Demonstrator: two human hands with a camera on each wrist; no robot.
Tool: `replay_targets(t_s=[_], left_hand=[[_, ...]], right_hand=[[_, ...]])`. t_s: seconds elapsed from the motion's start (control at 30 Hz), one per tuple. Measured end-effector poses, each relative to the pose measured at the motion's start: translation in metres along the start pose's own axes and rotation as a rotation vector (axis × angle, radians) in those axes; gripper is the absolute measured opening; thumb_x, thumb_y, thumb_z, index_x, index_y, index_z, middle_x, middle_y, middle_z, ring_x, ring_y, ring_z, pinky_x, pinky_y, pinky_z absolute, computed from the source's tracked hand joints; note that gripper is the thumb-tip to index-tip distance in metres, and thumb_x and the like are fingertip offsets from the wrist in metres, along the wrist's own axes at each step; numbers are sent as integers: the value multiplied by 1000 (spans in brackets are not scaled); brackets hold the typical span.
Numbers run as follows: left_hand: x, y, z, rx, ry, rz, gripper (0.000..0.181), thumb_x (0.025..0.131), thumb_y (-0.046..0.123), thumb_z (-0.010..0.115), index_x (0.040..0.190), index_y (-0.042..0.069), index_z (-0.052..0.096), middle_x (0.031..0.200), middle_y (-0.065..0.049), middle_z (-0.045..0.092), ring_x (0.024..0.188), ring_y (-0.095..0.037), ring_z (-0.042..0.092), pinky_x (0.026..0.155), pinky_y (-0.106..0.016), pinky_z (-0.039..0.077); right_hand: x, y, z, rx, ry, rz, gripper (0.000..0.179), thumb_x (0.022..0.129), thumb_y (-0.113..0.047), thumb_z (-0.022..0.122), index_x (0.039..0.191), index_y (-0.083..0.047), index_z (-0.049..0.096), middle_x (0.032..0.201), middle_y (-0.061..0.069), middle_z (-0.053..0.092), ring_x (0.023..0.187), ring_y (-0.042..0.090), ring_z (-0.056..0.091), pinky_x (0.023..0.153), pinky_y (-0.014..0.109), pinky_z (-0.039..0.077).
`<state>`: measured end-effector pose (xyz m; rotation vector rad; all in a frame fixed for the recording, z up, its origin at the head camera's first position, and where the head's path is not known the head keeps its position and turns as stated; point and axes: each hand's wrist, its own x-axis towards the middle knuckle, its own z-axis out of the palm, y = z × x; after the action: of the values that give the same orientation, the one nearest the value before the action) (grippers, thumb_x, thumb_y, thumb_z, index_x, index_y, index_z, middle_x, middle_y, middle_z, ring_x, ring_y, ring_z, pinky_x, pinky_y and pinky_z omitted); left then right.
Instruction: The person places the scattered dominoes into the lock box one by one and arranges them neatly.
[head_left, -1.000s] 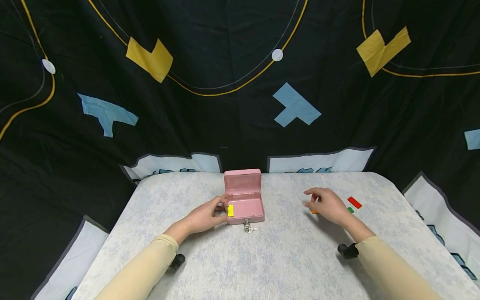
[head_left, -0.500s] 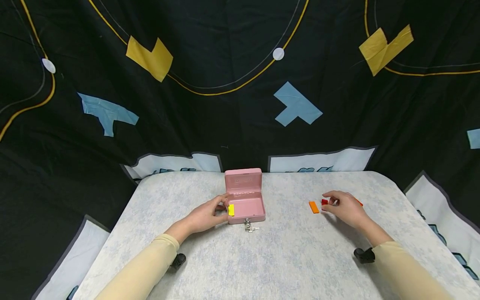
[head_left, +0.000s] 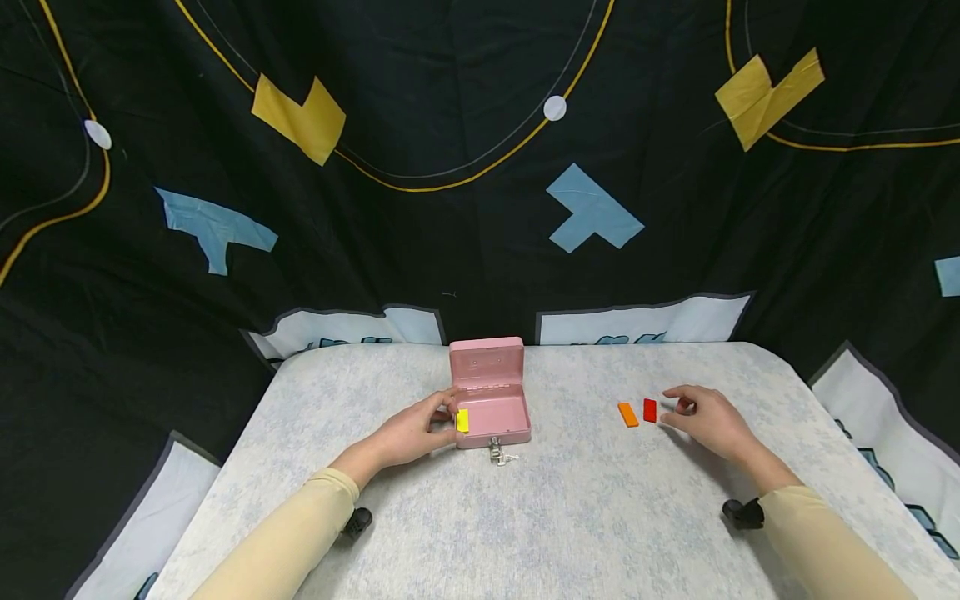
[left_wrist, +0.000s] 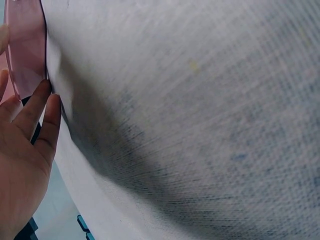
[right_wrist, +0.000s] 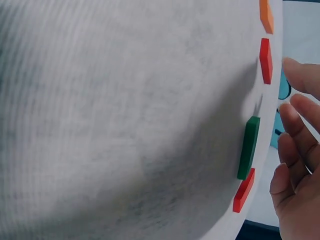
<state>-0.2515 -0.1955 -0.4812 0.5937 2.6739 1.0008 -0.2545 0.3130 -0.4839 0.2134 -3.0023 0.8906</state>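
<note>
Toward the pale surface's (head_left: pixel 495 533) far edge I see, left to right, a pink rectangular metal box (head_left: pixel 497 407), orange oblong block (head_left: pixel 627 415), red oblong block (head_left: pixel 649 411).

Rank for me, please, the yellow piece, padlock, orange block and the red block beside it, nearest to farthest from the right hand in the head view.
1. Red block: just left of the right hand.
2. Orange block: left of the red one.
3. Padlock: at the front of the pink box.
4. Yellow piece: at the box's left side.
</note>
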Motion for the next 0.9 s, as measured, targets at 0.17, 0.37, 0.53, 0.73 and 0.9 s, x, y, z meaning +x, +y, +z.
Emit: replay_targets(t_s=[0.17, 0.37, 0.53, 0.73, 0.9], left_hand=[[0, -1, 0, -2, 2, -2, 42, 94, 45, 73, 122, 20, 54, 165, 9, 31, 129, -17, 57, 97, -38, 49], [-1, 1, 0, 0, 6, -11, 40, 94, 45, 73, 119, 21, 54, 165, 7, 32, 128, -18, 58, 89, -36, 51], [-2, 3, 0, -1, 8, -8, 39, 95, 45, 72, 120, 22, 54, 165, 6, 31, 129, -20, 57, 88, -36, 52], [-1, 3, 0, -5, 10, -3, 41, 95, 43, 72, 126, 22, 55, 165, 6, 32, 129, -21, 57, 91, -38, 52], [0, 1, 0, -1, 4, -7, 40, 95, 45, 73, 121, 21, 54, 165, 9, 31, 130, -18, 56, 94, -38, 51]], right_hand=[[1, 3, 2, -11, -7, 27, 51, 90, -31, 79, 130, -3, 65, 94, 4, 59, 94, 27, 48, 71, 38, 40], [3, 3, 4, -39, -26, 37, 55, 88, -34, 81, 131, -3, 66, 97, 7, 62, 96, 29, 47, 71, 37, 40], [6, 3, 7, -54, -39, 43, 57, 87, -37, 81, 132, -4, 66, 99, 8, 61, 97, 30, 46, 71, 38, 39], [7, 4, 8, -56, -44, 38, 58, 87, -37, 81, 133, -4, 66, 99, 8, 60, 96, 30, 45, 70, 38, 38], [9, 4, 10, -51, -43, 40, 58, 87, -38, 80, 132, -4, 67, 101, 9, 61, 97, 30, 45, 70, 38, 39]])
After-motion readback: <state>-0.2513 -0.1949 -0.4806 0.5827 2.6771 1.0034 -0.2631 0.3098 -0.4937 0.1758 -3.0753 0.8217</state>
